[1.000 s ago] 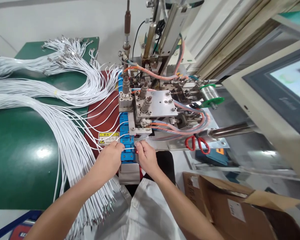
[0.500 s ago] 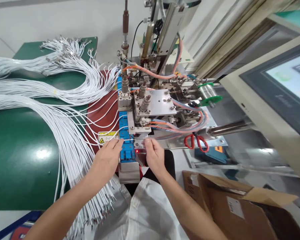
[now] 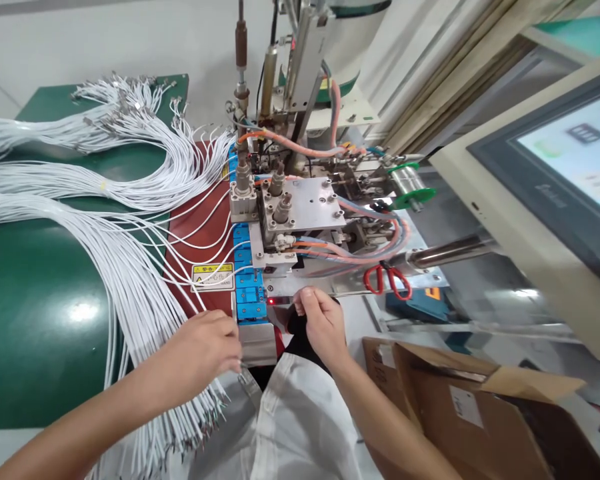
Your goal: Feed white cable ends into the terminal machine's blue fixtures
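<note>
My left hand [image 3: 205, 350] is over the near end of the white cables [image 3: 135, 313], left of the metal end plate [image 3: 257, 343]. Its fingers are curled and partly hidden; what they pinch does not show. To the right of the blue clamp track [image 3: 250, 297], my right hand [image 3: 324, 323] is raised off the machine's front edge with thumb and fingertips pressed together. Anything inside that pinch is too small to make out. Several white cables run across the red plate [image 3: 200, 220] into the blue clamps. A small red light [image 3: 271, 301] glows beside the track.
The machine's metal top plate [image 3: 310, 203] with hoses stands ahead. Red-handled scissors [image 3: 387, 281] and a solder wire spool [image 3: 411, 187] are to its right. A touchscreen panel [image 3: 575, 160] juts in from the right, above a cardboard box [image 3: 470, 413]. A green table [image 3: 35, 320] supports cable bundles.
My left hand has left the blue clamps and moved down and left over the cable ends. My right hand has drawn slightly right and down, away from the machine edge. The view shifted slightly.
</note>
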`<state>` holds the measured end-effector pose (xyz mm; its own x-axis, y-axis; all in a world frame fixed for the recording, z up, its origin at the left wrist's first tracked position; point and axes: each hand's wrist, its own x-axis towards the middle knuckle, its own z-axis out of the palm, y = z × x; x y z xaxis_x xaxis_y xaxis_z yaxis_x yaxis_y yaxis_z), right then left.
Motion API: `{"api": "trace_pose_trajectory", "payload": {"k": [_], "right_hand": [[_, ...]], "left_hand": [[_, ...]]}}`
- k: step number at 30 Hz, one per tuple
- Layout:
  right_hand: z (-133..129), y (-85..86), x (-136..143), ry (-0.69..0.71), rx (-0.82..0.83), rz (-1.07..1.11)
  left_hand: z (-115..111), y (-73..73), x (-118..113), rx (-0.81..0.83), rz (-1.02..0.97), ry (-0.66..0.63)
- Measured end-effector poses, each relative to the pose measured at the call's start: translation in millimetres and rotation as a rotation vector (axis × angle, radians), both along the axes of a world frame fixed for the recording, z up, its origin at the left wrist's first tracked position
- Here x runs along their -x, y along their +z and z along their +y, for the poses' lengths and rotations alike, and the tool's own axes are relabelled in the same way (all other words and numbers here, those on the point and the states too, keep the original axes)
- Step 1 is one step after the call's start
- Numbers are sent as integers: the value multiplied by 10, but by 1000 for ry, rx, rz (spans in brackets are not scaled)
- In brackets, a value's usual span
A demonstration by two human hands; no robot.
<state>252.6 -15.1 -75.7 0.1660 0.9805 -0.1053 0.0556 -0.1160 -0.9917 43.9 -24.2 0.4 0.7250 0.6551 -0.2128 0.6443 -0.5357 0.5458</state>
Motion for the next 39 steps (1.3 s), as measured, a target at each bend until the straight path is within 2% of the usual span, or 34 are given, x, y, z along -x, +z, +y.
{"api": "trace_pose_trajectory", "payload": {"k": [2,4,6,8,16,20,23,29,34,39], "right_hand": [[-52,24,13,34,-32,2],[-109,66,26,87,-91,1],[-152,123,45,143,-159,-8],[-167,185,73,183,-223,-37],[-78,317,157,174,-350,-233],[-68,346,156,159,-416,-325],[-80,332,186,121,-374,-308],[-137,214,274,103,-224,-70],[-112,214,305,65,-213,-93],[-85,214,361,47,-213,-40]], "left_hand": [[83,-6,-151,12,-175,110],[131,-34,-286,-14,-323,282],[148,-80,-374,-50,-412,418],[148,-133,-407,-72,-440,481],[86,-258,-377,-151,-422,468],[50,-315,-395,-361,-424,434],[51,-336,-400,-464,-414,436],[76,-315,-405,-180,-529,600],[68,-326,-415,-106,-522,622],[57,-340,-424,-46,-504,698]]}}
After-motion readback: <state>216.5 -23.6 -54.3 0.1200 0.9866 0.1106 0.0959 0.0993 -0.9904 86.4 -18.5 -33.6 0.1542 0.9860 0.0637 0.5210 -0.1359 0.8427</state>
